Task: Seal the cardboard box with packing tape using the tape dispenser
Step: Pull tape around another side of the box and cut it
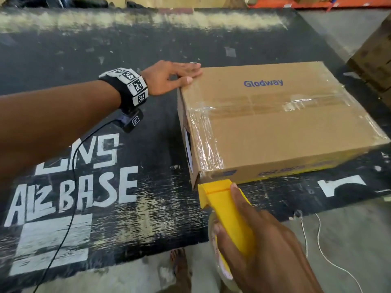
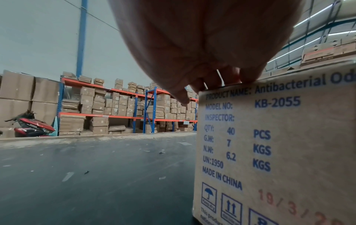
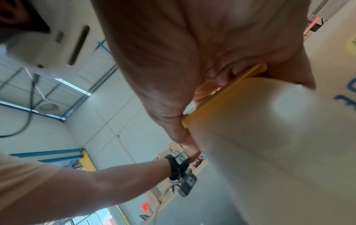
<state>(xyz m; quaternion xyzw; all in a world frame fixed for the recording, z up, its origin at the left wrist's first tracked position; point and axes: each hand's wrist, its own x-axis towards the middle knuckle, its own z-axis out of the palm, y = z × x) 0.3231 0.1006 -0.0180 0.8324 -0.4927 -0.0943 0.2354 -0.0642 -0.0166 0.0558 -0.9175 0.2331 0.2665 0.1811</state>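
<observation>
The left hand (image 1: 172, 78) lies flat with straight fingers on the far corner of the cardboard box (image 1: 275, 123), pressing it steady, while the right hand (image 1: 264, 246) is wrapped round the yellow tape dispenser (image 1: 224, 204), index finger laid along its top. The two hands are well apart, one at each end of the box's short edge. The dispenser's front lip sits at the box's corner nearest the right hand, touching or just short of the side wall; a strip of clear packing tape (image 1: 209, 142) runs across the lid from the left hand's side to the right hand's and folds over the edge. A second, wrinkled strip runs along the lid's middle seam, away from both hands. By my reading the step in hand is finishing this end strip: the tape has been drawn over the edge and now needs pressing onto the side wall and tearing against the dispenser's blade, which calls for a firm downward tilt of the right hand while the left keeps the box from sliding. Whether the tape is already cut cannot be told. Counted: one box being sealed, one dispenser with one tape roll (image 1: 220, 265), two visible strips. The box rests on a dark painted floor (image 1: 84, 166) between the hands; beyond the left hand stand racks of stacked cartons (image 2: 123, 112), and a white cord (image 1: 323, 256) lies beside the right wrist.
</observation>
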